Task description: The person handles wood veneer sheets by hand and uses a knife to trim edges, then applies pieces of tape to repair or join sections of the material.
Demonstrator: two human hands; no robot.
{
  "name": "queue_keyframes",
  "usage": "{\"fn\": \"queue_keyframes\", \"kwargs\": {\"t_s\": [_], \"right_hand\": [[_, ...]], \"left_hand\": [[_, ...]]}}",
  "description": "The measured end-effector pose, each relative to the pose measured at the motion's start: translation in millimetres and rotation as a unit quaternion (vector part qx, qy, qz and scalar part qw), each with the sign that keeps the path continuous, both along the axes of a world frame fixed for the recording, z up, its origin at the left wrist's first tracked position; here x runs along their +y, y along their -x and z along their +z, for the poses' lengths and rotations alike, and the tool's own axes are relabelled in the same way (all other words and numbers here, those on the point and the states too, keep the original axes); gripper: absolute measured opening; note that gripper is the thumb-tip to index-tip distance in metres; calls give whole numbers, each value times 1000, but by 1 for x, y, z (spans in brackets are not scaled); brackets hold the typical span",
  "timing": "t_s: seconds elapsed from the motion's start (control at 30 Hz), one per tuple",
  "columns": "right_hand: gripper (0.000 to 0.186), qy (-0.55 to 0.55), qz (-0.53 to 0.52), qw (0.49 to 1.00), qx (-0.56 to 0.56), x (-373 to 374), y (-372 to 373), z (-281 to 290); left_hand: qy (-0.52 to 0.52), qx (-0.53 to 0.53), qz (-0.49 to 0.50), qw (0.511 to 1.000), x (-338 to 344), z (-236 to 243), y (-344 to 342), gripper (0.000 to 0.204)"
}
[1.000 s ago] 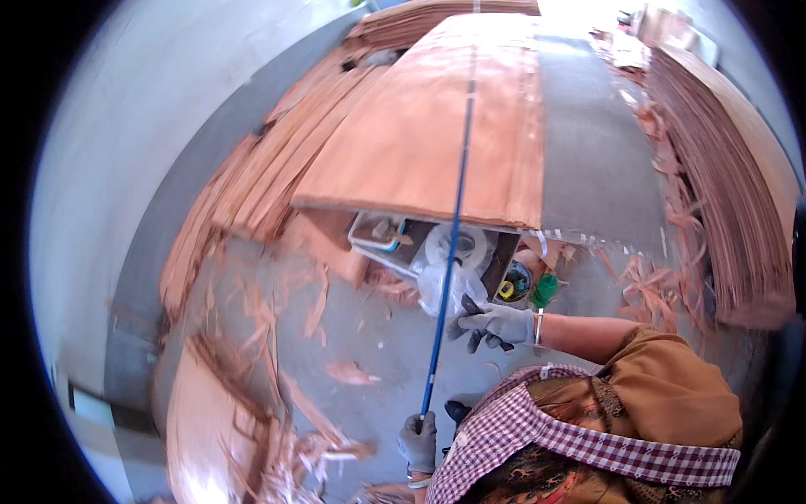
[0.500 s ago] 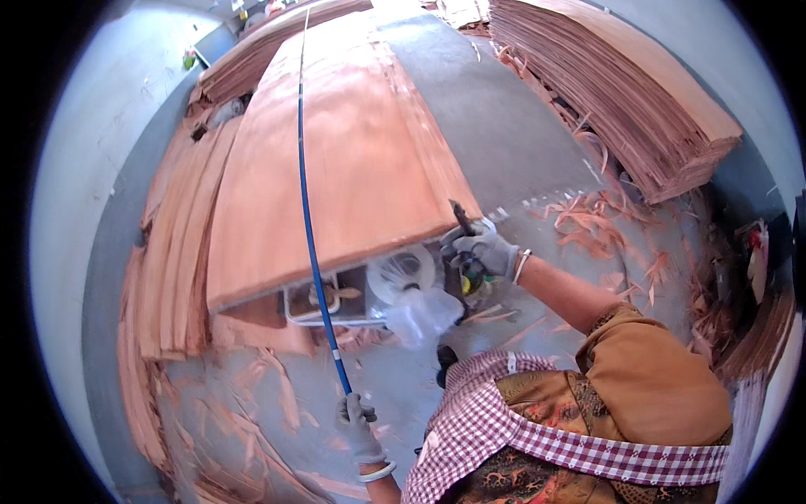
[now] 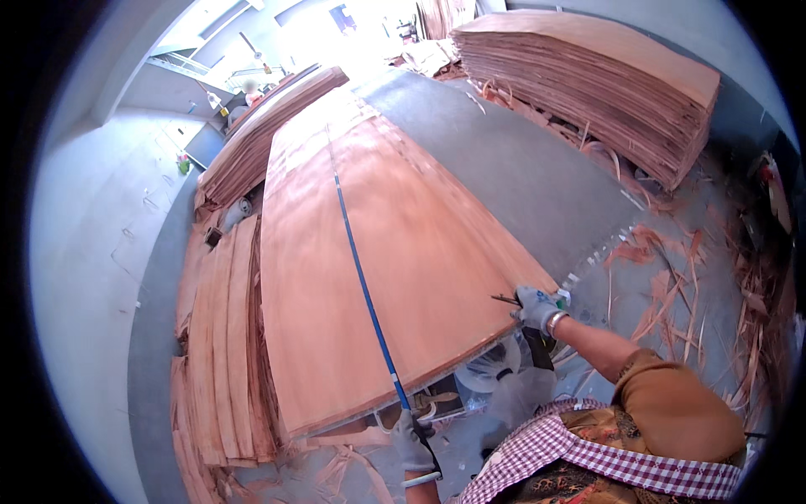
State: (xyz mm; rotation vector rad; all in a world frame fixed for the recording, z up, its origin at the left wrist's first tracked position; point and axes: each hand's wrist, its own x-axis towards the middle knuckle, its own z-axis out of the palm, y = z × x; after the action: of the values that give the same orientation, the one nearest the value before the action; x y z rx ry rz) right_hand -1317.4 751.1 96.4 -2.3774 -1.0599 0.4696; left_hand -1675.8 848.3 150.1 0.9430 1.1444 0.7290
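Observation:
My left hand (image 3: 411,441), in a grey glove, is closed around the lower end of a long blue pole (image 3: 359,273). The pole reaches lengthwise over a wide reddish-brown wood veneer sheet (image 3: 395,311), and its far part is thin and pale. At the sheet's near right corner, my gloved right hand (image 3: 534,309) is closed on a dark, knife-like tool (image 3: 505,299), its tip pointing left over the veneer. The tool's exact kind is unclear, and its grip is hidden by the fingers.
A grey flat surface (image 3: 504,168) runs beside the veneer. Tall veneer stacks stand at the far right (image 3: 588,88) and far left (image 3: 273,130). Loose wood strips (image 3: 218,353) lie at left, scraps (image 3: 655,294) at right. A plastic bag (image 3: 520,395) sits below the near edge.
The view has shifted, showing more of the room's far side. The pole now sits lower across the veneer. My right hand's tool has turned from pointing up to pointing left.

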Motion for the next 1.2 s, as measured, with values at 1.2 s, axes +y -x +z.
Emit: {"fn": "queue_keyframes", "kwargs": {"t_s": [1.2], "right_hand": [[31, -360, 50, 859, 360, 140, 193, 107]], "left_hand": [[-34, -237, -331, 913, 170, 28, -83, 15]]}}
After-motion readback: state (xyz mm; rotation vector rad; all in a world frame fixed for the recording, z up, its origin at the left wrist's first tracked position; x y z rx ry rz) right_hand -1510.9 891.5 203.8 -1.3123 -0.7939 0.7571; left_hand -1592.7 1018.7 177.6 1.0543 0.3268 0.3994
